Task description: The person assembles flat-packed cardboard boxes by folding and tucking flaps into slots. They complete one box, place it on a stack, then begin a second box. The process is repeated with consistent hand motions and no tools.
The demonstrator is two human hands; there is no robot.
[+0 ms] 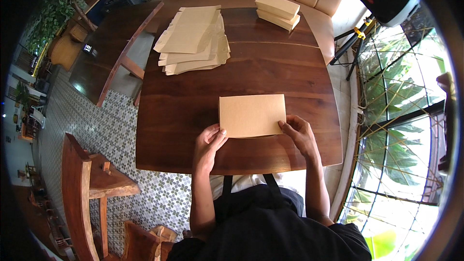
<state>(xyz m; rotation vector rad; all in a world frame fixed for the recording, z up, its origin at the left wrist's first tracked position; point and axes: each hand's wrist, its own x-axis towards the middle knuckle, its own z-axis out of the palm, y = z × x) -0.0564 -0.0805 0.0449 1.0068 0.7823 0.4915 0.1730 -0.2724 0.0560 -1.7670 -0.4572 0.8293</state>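
A flat brown bag [251, 115] lies on the bench [193, 116] near its front edge. The left hand [209, 142] and right hand [298, 133] pinch its lower corners, fingers closed on the paper.

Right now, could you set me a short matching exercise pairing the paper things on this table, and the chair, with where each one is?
Things:
1. folded brown piece
2. pile of flat sheets
3. stack of folded pieces
4. wooden chair

Places:
A. far right of the table
B. floor, left of the table
C. between left hand and right hand
D. far left of the table

Pairs: 1-C, 2-D, 3-A, 4-B
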